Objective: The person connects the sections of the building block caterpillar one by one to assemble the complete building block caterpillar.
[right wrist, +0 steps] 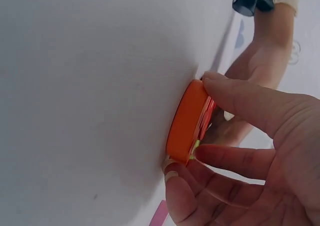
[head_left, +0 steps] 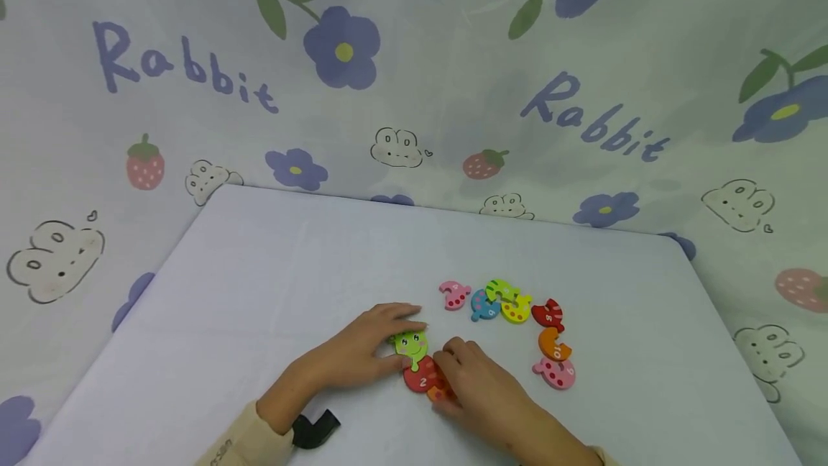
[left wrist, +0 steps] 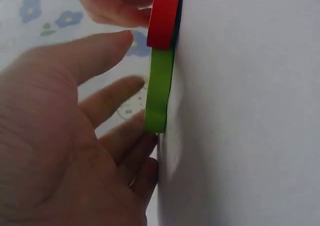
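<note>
A green smiling caterpillar-head puzzle piece (head_left: 411,346) lies on the white table, joined to a red piece numbered 2 (head_left: 420,375). My left hand (head_left: 362,347) is spread around the green head, thumb on the near side and fingers on the far side. In the left wrist view a small gap shows between the thumb tip and the green piece's edge (left wrist: 159,93). My right hand (head_left: 481,394) pinches an orange piece (right wrist: 187,121) between thumb and fingers, against the red piece. Its fingers cover much of the orange piece in the head view.
Right of centre lie loose pieces: pink (head_left: 456,295), blue (head_left: 485,305), green (head_left: 502,290), yellow (head_left: 516,308), red (head_left: 549,315), orange (head_left: 554,345) and another pink (head_left: 557,372). A black band (head_left: 315,430) shows by the left wrist. Behind the table hangs a rabbit-print cloth (head_left: 427,78).
</note>
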The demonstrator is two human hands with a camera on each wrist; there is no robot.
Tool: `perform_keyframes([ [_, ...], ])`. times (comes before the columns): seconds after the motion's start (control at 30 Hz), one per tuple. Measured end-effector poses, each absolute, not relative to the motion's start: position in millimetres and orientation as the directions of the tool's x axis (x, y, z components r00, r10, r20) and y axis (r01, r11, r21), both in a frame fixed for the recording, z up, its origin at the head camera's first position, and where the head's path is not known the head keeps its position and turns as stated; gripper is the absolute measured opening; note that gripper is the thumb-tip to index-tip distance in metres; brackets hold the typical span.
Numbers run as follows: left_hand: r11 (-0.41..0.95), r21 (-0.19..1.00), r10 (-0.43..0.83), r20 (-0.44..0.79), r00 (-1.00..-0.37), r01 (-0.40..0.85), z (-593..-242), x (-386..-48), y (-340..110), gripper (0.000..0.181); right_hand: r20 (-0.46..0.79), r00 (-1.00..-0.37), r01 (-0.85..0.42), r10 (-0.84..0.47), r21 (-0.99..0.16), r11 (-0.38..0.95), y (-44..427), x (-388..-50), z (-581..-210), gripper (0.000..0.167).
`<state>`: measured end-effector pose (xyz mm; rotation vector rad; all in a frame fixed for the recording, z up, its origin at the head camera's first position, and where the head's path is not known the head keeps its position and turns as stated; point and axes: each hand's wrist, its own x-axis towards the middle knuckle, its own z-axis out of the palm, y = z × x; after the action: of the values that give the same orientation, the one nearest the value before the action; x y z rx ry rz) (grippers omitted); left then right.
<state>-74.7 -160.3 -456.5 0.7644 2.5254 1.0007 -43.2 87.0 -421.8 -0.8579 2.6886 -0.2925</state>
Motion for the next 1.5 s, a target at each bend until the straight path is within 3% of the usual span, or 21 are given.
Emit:
perform_keyframes([
  [0.23,0.586,0.734,0.574,-0.078,-0.815,0.343,-461.0,-76.1,-163.7,0.066,-0.201,-0.774,-0.534,-0.601,-0.302,0.790,86.6,-67.9,-411.7,0.059],
  [0.47,0.569,0.711,0.613,-0.032,-0.789,0.414,-464.8,-78.5,-165.8,0.051,-0.004,-0.821,-0.562,-0.571,-0.177,0.808,94.5,-121.2,-411.4,0.053],
  [0.73,0.571,0.699,0.623,-0.028,-0.782,0.430,-462.9,-79.9,-161.8,0.048,-0.069,-0.802,-0.585,-0.593,-0.111,0.803,91.2,-146.7,-426.2,0.044],
  [1.1,0.566,0.703,0.622,-0.022,-0.783,0.431,-462.9,-79.4,-164.1,0.049,-0.085,-0.753,-0.636,-0.652,-0.162,0.755,96.0,-142.8,-426.3,0.042],
  [1.5,0.565,0.705,0.626,-0.028,-0.779,0.429,-462.2,-80.4,-164.5,0.050,-0.100,-0.637,-0.739,-0.764,-0.203,0.642,113.6,-101.1,-410.8,0.048],
])
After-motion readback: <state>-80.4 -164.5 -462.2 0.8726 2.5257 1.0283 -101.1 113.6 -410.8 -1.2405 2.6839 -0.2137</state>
